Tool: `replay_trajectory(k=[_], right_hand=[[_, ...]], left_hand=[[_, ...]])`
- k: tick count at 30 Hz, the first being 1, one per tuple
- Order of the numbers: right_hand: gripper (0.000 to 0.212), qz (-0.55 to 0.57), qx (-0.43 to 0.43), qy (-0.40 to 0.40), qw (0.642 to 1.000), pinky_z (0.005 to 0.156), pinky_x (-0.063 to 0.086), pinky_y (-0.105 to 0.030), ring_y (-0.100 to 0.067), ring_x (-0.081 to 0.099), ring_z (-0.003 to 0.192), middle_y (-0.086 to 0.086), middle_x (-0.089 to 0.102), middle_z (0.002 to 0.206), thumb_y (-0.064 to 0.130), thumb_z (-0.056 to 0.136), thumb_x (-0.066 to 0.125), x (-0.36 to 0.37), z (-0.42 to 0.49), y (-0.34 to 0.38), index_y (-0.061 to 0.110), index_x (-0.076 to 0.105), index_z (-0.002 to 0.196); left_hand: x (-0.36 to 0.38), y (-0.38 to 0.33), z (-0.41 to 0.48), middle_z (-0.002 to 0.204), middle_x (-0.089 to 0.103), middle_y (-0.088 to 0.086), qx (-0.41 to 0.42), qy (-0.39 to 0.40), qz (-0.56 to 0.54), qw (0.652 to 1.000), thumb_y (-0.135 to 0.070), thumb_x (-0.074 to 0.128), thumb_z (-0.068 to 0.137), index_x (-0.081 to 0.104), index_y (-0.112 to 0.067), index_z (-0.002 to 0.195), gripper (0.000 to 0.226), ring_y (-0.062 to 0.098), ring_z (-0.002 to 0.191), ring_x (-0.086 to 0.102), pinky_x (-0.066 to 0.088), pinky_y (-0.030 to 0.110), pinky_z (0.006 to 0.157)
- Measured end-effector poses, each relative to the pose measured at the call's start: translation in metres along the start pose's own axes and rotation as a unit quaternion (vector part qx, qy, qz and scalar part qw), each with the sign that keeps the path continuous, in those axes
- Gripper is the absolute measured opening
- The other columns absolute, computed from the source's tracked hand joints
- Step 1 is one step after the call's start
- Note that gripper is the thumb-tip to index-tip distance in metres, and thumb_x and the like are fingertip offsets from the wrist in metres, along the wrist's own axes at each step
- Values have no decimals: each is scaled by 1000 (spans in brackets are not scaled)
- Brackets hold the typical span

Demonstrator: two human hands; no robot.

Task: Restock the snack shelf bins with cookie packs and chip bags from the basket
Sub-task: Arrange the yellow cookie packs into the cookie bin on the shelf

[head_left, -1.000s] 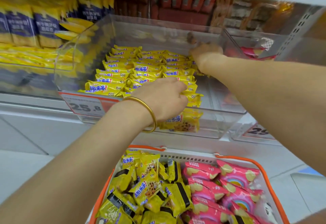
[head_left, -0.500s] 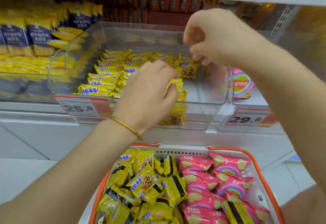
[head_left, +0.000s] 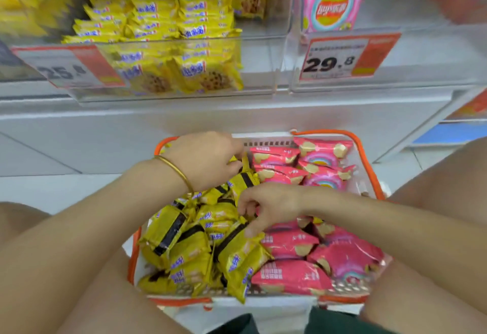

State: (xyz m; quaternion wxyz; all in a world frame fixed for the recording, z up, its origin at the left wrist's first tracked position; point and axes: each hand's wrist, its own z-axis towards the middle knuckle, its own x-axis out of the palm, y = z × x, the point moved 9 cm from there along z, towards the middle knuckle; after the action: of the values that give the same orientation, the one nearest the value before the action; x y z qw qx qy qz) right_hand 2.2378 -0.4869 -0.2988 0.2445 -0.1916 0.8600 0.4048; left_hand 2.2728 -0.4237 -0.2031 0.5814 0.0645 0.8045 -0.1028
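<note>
An orange-rimmed basket (head_left: 324, 132) sits low in front of me, with yellow cookie packs (head_left: 184, 249) piled on its left side and pink chip bags (head_left: 290, 244) on its right. My left hand (head_left: 208, 160), with a gold bangle on the wrist, is at the basket's far end and pinches the edge of a yellow cookie pack (head_left: 246, 175). My right hand (head_left: 266, 207) is curled over the middle of the pile, its fingers closing on another yellow pack (head_left: 237, 246). Above, a clear bin (head_left: 263, 65) holds rows of cookie packs.
To the right of the cookie bin, a second clear bin (head_left: 421, 57) holds one pink chip bag (head_left: 333, 4) standing at its left. Price tags read 25.8 (head_left: 63, 70) and 29.8 (head_left: 334, 62). My knees flank the basket. White shelf face and floor lie behind it.
Both hands have left the cookie bin and dropped into the basket. The view has tilted down, so the bins now sit at the top of the frame.
</note>
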Motion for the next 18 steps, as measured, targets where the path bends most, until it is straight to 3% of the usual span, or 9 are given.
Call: replay_trajectory(k=[3, 5, 8, 11, 12, 14, 16, 18], right_hand=[[64, -96, -63, 33, 993, 79, 45, -30, -20, 50, 98, -6, 46, 117, 37, 73, 78, 28, 8, 9, 15, 49, 125], [59, -129, -77, 26, 988, 85, 44, -36, -26, 50, 107, -9, 46, 120, 31, 77, 75, 38, 12, 11, 12, 48, 126], [41, -112, -88, 7, 990, 81, 39, -31, -24, 52, 105, -10, 55, 118, 25, 86, 66, 31, 12, 14, 6, 54, 121], [26, 4, -69, -21, 997, 70, 41, -19, -10, 55, 74, -7, 63, 95, 19, 92, 58, -5, 5, 4, 3, 59, 112], [22, 72, -51, -27, 996, 70, 46, -21, -11, 56, 68, -7, 62, 89, 18, 94, 55, -17, 0, -3, 3, 58, 109], [15, 195, -21, -33, 980, 68, 55, -29, -20, 64, 72, -7, 60, 85, 16, 97, 49, -35, -10, -17, 5, 54, 107], [11, 274, -14, -39, 961, 64, 56, -26, -26, 65, 77, -7, 60, 84, 13, 99, 44, -47, -20, -21, 6, 52, 101], [14, 314, -15, -39, 948, 63, 55, -23, -21, 66, 75, -8, 62, 88, 14, 99, 43, -53, -29, -16, 5, 52, 104]], left_hand=[[5, -1, 3, 111, 57, 1, 8, 12, 2, 1000, -35, 44, 93, 58, -27, 113, 25, 23, 102, 56, 48, 39, 83], [6, -3, 5, 110, 56, 2, 15, 17, -3, 1000, -33, 45, 94, 58, -26, 112, 24, 21, 100, 55, 47, 39, 84], [8, -7, 4, 112, 58, -1, 21, 31, -15, 999, -33, 45, 94, 58, -25, 112, 23, 19, 101, 55, 46, 37, 87], [15, -7, 2, 108, 61, -3, 15, 72, -64, 995, -38, 46, 95, 60, -24, 112, 26, 15, 96, 56, 43, 30, 86], [16, -8, 1, 104, 62, -4, 13, 85, -92, 992, -39, 46, 95, 61, -23, 112, 28, 13, 92, 55, 41, 26, 82], [16, -9, -2, 100, 61, -7, 6, 108, -145, 983, -44, 49, 92, 60, -21, 113, 32, 10, 87, 54, 40, 20, 72], [11, -6, -4, 103, 60, -8, -7, 106, -181, 978, -44, 58, 87, 59, -23, 114, 35, 8, 86, 54, 41, 16, 69], [1, -1, -4, 105, 62, -4, -16, 77, -206, 976, -35, 66, 84, 60, -23, 112, 32, 11, 81, 54, 43, 17, 67]])
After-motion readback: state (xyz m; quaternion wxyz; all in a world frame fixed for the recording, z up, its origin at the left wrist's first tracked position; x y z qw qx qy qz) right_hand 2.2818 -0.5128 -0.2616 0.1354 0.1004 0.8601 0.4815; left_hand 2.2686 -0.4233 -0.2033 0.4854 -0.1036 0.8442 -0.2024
